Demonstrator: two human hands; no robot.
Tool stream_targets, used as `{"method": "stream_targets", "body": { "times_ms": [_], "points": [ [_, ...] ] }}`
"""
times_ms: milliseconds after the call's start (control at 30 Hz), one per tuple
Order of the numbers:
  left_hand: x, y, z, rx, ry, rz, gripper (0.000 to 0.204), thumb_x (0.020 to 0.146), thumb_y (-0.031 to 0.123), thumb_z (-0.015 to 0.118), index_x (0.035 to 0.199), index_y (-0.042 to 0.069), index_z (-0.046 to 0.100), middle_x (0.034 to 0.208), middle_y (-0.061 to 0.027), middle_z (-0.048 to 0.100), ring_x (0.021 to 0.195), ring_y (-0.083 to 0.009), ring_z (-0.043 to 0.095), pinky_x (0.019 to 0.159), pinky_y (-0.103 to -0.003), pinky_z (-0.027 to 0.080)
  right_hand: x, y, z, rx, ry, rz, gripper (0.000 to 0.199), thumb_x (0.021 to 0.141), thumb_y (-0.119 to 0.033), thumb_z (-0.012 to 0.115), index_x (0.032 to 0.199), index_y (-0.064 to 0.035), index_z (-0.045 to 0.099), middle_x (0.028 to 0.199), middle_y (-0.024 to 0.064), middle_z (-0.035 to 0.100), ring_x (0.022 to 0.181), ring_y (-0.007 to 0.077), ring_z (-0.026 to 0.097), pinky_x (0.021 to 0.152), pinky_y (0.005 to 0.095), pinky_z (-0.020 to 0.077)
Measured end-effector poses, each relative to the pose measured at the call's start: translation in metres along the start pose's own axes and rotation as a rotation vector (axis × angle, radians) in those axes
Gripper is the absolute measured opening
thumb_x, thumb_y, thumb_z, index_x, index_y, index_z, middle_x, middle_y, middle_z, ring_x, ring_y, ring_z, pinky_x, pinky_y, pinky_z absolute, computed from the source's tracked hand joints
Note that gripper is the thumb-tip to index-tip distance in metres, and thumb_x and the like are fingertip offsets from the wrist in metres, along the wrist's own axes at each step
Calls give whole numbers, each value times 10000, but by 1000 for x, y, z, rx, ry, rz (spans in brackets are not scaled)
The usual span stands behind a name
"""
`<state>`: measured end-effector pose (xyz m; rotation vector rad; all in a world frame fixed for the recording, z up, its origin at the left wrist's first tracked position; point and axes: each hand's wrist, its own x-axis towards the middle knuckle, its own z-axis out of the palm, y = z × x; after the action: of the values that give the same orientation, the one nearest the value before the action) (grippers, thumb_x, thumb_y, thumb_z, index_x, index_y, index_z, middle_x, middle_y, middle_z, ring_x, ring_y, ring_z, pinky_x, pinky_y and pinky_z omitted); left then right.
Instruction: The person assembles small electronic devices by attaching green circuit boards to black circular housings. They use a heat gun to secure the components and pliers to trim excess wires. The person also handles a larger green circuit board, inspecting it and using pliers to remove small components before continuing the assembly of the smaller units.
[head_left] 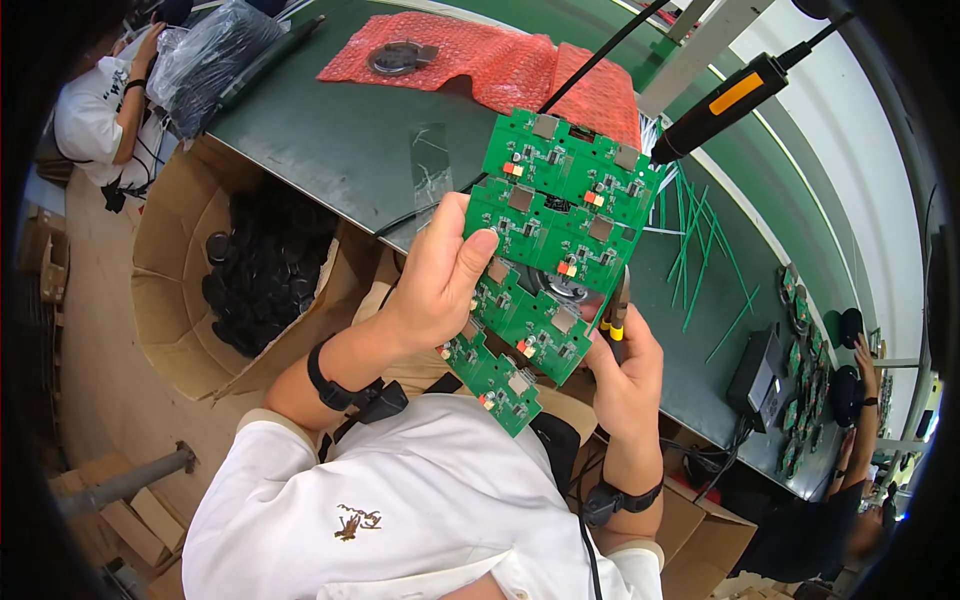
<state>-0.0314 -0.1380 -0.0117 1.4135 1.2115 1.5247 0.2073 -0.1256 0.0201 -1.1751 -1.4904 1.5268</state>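
Note:
A panel of joined green circuit boards (560, 215) is held up in front of me, tilted, its lower part stepping down toward my shirt. My left hand (440, 270) grips its left edge, the thumb lying over the front. By the right edge, my right hand (630, 375) is closed on a pair of pliers (618, 318) with dark and yellow handles. The jaws point upward along the board edge; whether they touch it I cannot tell. Part of a dark round piece (562, 287) shows through a gap in the panel.
Thin green strips (700, 245) lie on the bench (335, 130). A black electric screwdriver (725, 105) hangs at upper right. Red bubble wrap (490, 65) carries a black round part (400, 57). A cardboard box (165, 240) holds black pieces. Circuit boards (800, 370) lie right; other people work at both sides.

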Motion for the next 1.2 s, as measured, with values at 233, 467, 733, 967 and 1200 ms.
{"method": "stream_targets", "body": {
  "times_ms": [233, 467, 733, 967, 1200],
  "points": [
    [-2, -2, 7, -234, -66, -92, 323, 1133, 311, 458, 1269, 23, 513, 986, 7, 578, 813, -61, 528, 715, -228, 459, -5, 10, -7, 432, -239, 77, 110, 1009, -68, 652, 1090, 0, 622, 842, 17, 579, 711, 94, 501, 612, 290, 404],
    [-13, -14, 28, -615, -210, -355, 323, 1143, 295, 448, 1328, 44, 536, 1025, 46, 582, 879, -24, 495, 775, -207, 449, -9, 17, -3, 790, -452, 19, 130, 1001, -63, 638, 1094, 9, 583, 780, 44, 514, 643, 120, 433, 571, 303, 345],
    [24, -31, -72, -97, 294, -118, 207, 1106, 276, 520, 1047, 88, 585, 920, 29, 576, 873, -60, 535, 797, -259, 459, -21, 7, -44, 498, -80, -48, 106, 1002, -33, 634, 1088, 17, 598, 750, 15, 508, 634, 101, 447, 583, 279, 378],
    [111, -99, -207, 959, 698, -166, 392, 1066, 354, 550, 1070, -38, 544, 1013, -213, 670, 789, -360, 686, 671, -483, 565, -28, 12, -60, 283, -39, -4, 111, 989, -61, 672, 1048, 21, 626, 770, 4, 558, 648, 79, 494, 582, 251, 396],
    [87, -20, -129, 1232, 624, 179, 705, 991, 331, 682, 1548, 20, 381, 1378, -221, 573, 1197, -331, 601, 962, -471, 505, -35, 12, -45, 53, -57, 5, 80, 992, -60, 665, 1032, 8, 654, 826, 6, 635, 743, 84, 575, 670, 250, 459]
  ]
}}
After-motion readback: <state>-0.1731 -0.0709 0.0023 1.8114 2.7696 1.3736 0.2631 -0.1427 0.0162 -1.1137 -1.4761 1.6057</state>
